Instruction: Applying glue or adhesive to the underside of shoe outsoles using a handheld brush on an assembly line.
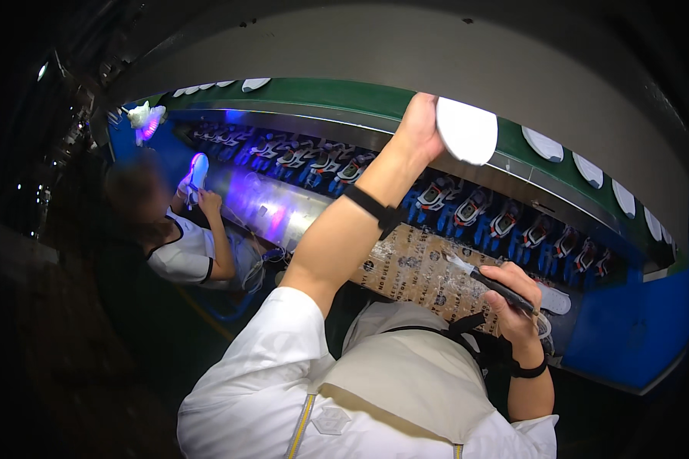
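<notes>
At the top centre my left hand [422, 126] is stretched far forward, closed on the edge of a white shoe sole [468, 131]. The sole is over the near edge of the green conveyor belt [360, 98]; whether it touches the belt I cannot tell. My right hand [517, 297] grips a brush by its black handle [507, 292], with the pale bristles [457, 262] pointing left above a bench top covered in printed brown paper [406, 275]. Beside my right hand, another white sole [555, 299] lies at the bench's right end.
More white soles [542, 144] lie along the belt. Below it, a row of several shoe uppers [471, 208] stands on blue supports. A blue panel [635, 329] closes the right side. On the left, a co-worker [184, 237] holds a sole [197, 171] lit purple.
</notes>
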Demonstrator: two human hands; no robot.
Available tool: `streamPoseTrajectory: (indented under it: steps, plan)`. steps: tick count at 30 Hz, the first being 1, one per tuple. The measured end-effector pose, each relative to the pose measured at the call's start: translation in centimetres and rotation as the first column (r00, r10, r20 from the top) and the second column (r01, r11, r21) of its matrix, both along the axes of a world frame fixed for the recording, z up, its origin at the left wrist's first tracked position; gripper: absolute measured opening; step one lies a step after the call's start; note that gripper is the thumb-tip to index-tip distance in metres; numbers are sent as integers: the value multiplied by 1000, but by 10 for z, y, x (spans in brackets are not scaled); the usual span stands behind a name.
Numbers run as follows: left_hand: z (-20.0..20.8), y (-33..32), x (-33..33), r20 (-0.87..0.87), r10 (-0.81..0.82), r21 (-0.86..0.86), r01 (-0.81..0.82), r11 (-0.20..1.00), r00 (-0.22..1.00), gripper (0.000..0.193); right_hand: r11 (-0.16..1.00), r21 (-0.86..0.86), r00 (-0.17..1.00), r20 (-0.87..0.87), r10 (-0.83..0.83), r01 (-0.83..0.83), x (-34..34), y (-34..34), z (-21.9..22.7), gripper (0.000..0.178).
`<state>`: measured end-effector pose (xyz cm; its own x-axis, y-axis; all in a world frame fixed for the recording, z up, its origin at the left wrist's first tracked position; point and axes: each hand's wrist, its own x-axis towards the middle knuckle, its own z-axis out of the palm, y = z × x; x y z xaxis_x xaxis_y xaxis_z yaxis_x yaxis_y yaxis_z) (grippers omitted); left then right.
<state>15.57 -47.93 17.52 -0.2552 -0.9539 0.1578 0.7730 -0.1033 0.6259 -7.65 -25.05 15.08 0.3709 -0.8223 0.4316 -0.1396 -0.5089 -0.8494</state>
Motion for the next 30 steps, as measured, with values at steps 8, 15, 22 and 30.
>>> streamPoseTrajectory:
  steps: [8, 15, 22, 30]
  plan:
    - [-41, -68, 218, 483, 748, -848, -456, 270, -456, 42, 954, 240, 981, 33, -193, 180, -10, 6, -36, 32]
    - [-35, -68, 406, 440, 113, -782, -318, 536, -891, 36, 928, 261, 963, -22, -269, 266, -9, 1, -48, 30]
    - [-46, -59, 412, 155, 421, -941, -4, 338, -894, 30, 914, 297, 961, -94, -259, 276, 0, -14, -57, 30]
    - [-48, 55, 302, 386, 916, -486, -820, 302, 109, 39, 793, 605, 754, 491, -437, 65, -4, -34, -87, 35]
